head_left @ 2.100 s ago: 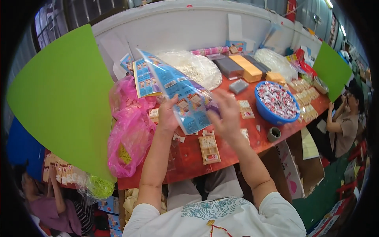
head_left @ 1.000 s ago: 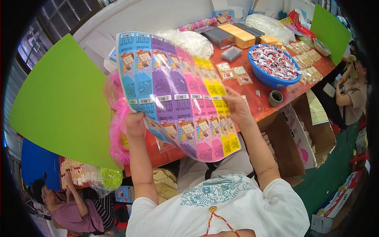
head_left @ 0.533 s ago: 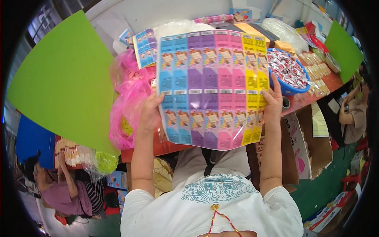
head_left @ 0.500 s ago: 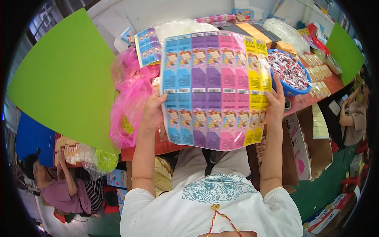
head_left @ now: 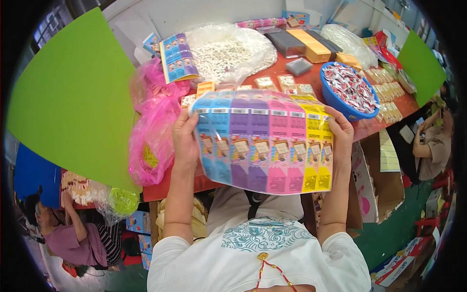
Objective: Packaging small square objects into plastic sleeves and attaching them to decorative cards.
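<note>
A large glossy sheet of printed labels [head_left: 258, 151], in blue, purple, pink and yellow columns, is held up between my hands over the table's front edge. My left hand [head_left: 186, 135] is closed on its left edge, thumb on the near face. At the right edge my right hand [head_left: 340, 132] grips the sheet in the same way. The sheet's upper part bends away over the table, and its lower edge hangs above my lap. Behind it sit several small clear packs [head_left: 265, 82] with pale contents, partly hidden by the sheet.
On the red table [head_left: 270, 68] lie a plastic bag of small white pieces [head_left: 221, 56], a blue basin of wrapped sachets [head_left: 351, 90], a pink bag [head_left: 154, 121] and dark and orange boxes [head_left: 311, 46]. Green boards [head_left: 73, 102] flank it. Two other people sit at the sides.
The sheet's top has folded back and dropped, uncovering the white pieces, boxes and small packs behind it. My hands still hold both side edges, now nearer the sheet's top.
</note>
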The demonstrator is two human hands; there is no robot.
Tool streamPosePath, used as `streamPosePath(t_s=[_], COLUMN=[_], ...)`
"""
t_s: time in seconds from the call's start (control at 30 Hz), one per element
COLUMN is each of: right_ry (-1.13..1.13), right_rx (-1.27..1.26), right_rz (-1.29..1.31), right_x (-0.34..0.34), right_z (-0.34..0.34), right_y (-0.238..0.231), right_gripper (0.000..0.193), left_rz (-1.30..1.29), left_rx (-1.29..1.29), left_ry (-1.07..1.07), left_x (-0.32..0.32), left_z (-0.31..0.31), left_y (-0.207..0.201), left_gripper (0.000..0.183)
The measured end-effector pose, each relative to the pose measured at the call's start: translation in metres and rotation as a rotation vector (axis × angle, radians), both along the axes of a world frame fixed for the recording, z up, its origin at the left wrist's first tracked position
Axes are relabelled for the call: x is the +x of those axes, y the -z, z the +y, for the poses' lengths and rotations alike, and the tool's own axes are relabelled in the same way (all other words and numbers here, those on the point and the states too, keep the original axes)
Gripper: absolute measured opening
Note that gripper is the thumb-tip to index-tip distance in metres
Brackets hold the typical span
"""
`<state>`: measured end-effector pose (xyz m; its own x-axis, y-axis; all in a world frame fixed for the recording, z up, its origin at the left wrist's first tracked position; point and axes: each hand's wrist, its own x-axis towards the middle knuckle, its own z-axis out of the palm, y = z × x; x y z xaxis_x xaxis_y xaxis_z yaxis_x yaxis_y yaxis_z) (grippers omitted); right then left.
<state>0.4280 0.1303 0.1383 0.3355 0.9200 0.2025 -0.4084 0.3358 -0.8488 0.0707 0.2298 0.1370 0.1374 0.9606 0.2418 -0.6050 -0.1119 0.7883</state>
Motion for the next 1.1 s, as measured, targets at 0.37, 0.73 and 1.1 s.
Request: streamPosePath(t_s=[0.37, 0.73, 1.1], right_ry=[0.269, 0.475, 1.036], right_rx=[0.175, 0.303, 0.289], right_rz=[-0.841, -1.065, -1.877], right_x=[0.003, -0.024, -0.065], right_z=[-0.004, -0.025, -0.050], right_y=[-0.021, -0.079, -0.129], right_gripper=[0.020, 0.018, 0.035], left_rz=[0.060, 1.022, 1.174], left_rx=[0.086, 0.938, 1.222], left_ry=[-0.128, -0.750, -0.530], left_x=[-0.009, 0.055, 0.118], left_z=[-0.004, -0.057, -0.046], left_y=[-0.010, -0.061, -0.069], left_gripper=[0.007, 0.052, 0.005])
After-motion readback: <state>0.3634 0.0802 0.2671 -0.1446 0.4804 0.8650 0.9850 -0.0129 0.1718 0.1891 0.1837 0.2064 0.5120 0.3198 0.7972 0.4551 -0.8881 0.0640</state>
